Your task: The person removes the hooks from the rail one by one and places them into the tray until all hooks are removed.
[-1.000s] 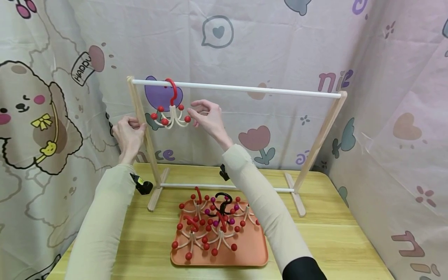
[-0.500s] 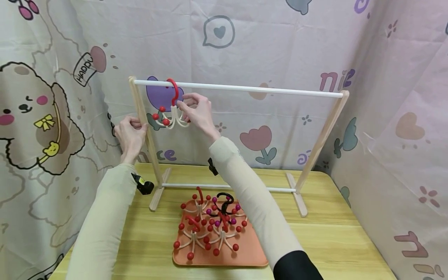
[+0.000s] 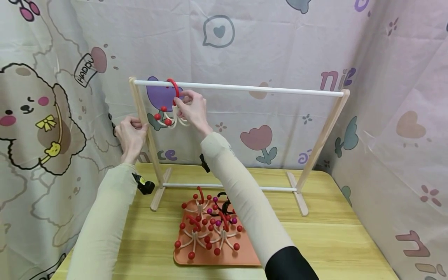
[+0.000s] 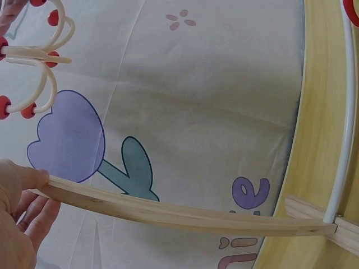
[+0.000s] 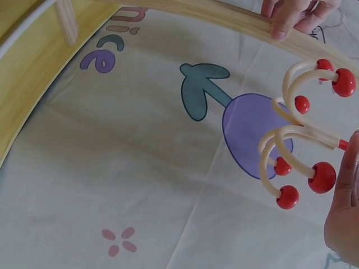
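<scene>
A multi-prong hanger (image 3: pixel 175 111) with a red hook, cream curved prongs and red ball tips hangs near the left end of the white top rod (image 3: pixel 245 88). My right hand (image 3: pixel 193 111) pinches the lower part of its red hook and hides the prongs on the right. In the right wrist view the hanger (image 5: pixel 303 133) shows its red balls beside my right hand (image 5: pixel 343 224). My left hand (image 3: pixel 131 136) grips the left wooden post (image 3: pixel 151 149) of the rack; in the left wrist view thumb and fingers lie on opposite sides of the post (image 4: pixel 185 216).
On the wooden table (image 3: pixel 332 241), an orange tray (image 3: pixel 241 256) bears several similar hangers, one of them black with purple balls (image 3: pixel 224 206); my right sleeve covers part of it. The rack's right post (image 3: pixel 320 144) stands farther right. Patterned curtains (image 3: pixel 224 50) surround the table.
My right hand has moved left from beside the hanger and up to its red hook, which it now pinches. The left hand has stayed on the post.
</scene>
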Tool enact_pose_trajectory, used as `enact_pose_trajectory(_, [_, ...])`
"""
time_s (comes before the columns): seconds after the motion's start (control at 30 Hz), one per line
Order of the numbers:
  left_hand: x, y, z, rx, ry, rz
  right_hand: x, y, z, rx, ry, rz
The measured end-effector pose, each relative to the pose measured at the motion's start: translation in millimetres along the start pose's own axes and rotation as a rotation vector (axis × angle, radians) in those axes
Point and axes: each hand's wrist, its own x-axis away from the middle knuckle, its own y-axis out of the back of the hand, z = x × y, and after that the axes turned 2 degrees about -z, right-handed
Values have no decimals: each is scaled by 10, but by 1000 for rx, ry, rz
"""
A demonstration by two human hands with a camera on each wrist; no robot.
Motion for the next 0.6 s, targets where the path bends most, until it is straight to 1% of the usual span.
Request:
enact_pose_trajectory(0.1, [-5,0,-3,-4,10,2,-6,-20,12,24,9,-10])
enact_pose_trajectory(0.27, [-23,0,7,-23,17,10,-12,-27,23,151,58,-36])
enact_pose_trajectory(0.33, [-30,-4,13,-27,18,10,-14,-21,26,170,66,-44])
enact_pose_trajectory(0.47, [-29,-8,7,-18,14,-2,-16,-14,28,132,61,-49])
enact_pose_trajectory(0.6, [-30,-6,3,-14,2,-17,-19,-17,32,54,35,-52])
